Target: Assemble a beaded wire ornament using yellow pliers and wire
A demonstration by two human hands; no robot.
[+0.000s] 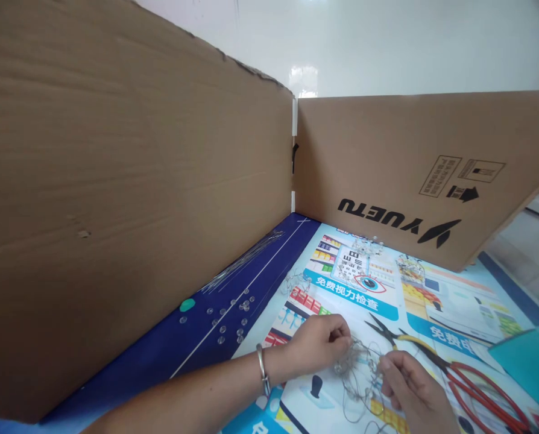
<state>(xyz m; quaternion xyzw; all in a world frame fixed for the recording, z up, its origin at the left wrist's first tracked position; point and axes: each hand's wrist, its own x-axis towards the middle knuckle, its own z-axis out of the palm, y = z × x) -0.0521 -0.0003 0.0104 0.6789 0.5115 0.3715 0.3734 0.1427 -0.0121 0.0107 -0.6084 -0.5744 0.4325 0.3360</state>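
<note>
My left hand point(321, 346) is closed, its fingers pinched at the left side of a loose tangle of thin wire point(357, 377). My right hand point(414, 386) pinches the wire from the other side. Small clear beads seem to sit among the loops, but they are hard to make out. Just beyond my right hand lie hand tools with dark pointed jaws and yellow and red handles point(482, 386); they overlap, so I cannot tell exactly how many there are.
Cardboard panels point(161, 169) stand along the left and the back point(387, 157). Loose clear beads point(222, 330), a green lump point(187, 305) and straight wires point(242, 259) lie on the blue strip. Beaded wire clusters point(366, 246) rest farther back. A teal sheet point(534, 361) is at right.
</note>
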